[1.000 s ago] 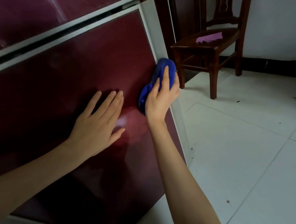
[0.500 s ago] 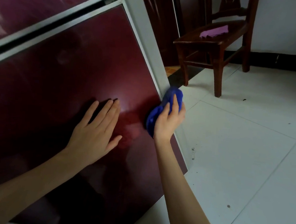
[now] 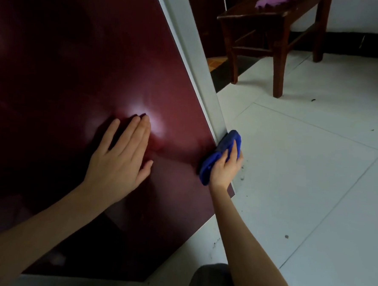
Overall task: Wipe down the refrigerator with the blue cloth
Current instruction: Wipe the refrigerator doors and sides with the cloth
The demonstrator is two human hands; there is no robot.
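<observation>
The refrigerator's dark red glossy door (image 3: 76,80) fills the left of the head view, with a pale grey edge strip (image 3: 193,61) down its right side. My left hand (image 3: 120,158) lies flat on the door, fingers straight and together. My right hand (image 3: 225,167) grips the bunched blue cloth (image 3: 218,155) and presses it against the door's lower right edge, near the bottom corner. Part of the cloth is hidden under my fingers.
A dark wooden chair (image 3: 276,37) stands at the upper right with a purple cloth (image 3: 274,0) on its seat. White floor tiles (image 3: 314,172) with dark specks of dirt spread to the right. My knee in grey fabric (image 3: 210,281) shows at the bottom.
My right hand has slid the blue cloth down the door's right edge toward the bottom corner. The view has tilted downward. My left hand stays flat on the door.
</observation>
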